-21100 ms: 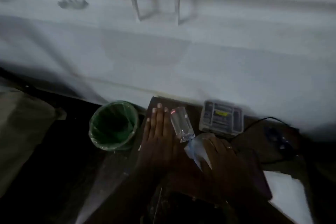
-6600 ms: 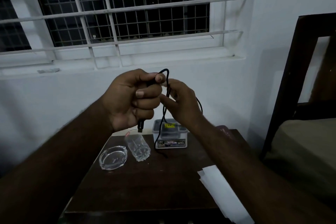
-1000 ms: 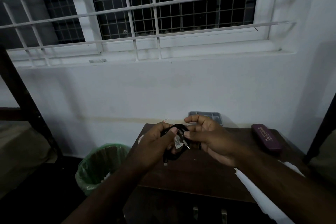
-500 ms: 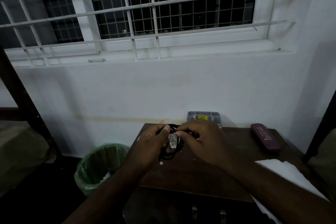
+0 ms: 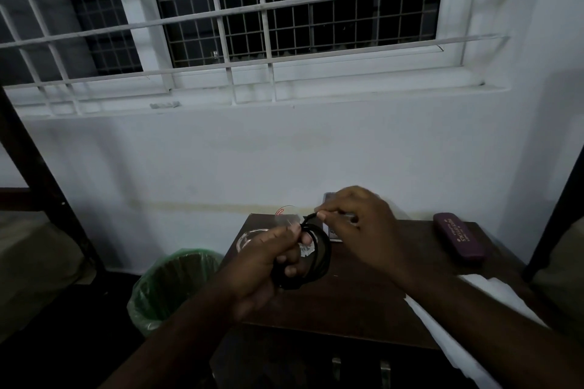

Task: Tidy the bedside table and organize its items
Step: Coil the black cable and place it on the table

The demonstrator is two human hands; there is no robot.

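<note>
A black cable [image 5: 320,257] is wound into a small coil above the dark wooden bedside table [image 5: 357,303]. My left hand [image 5: 268,265] grips the coil. My right hand [image 5: 357,224] pinches the cable's loose end just above the coil. Behind my hands stand a clear drinking glass [image 5: 286,216] and a glass ashtray [image 5: 249,238], both partly hidden. A small plastic box [image 5: 331,232] is mostly covered by my right hand.
A purple case [image 5: 458,238] lies at the table's back right. White paper [image 5: 467,297] hangs over the right front edge. A bin with a green liner [image 5: 170,287] stands on the floor to the left. Dark bed frames flank the table.
My right hand has lifted the cable's loose end up and to the right, away from the coil. The left hand keeps its grip on the coil. The view has barely shifted.
</note>
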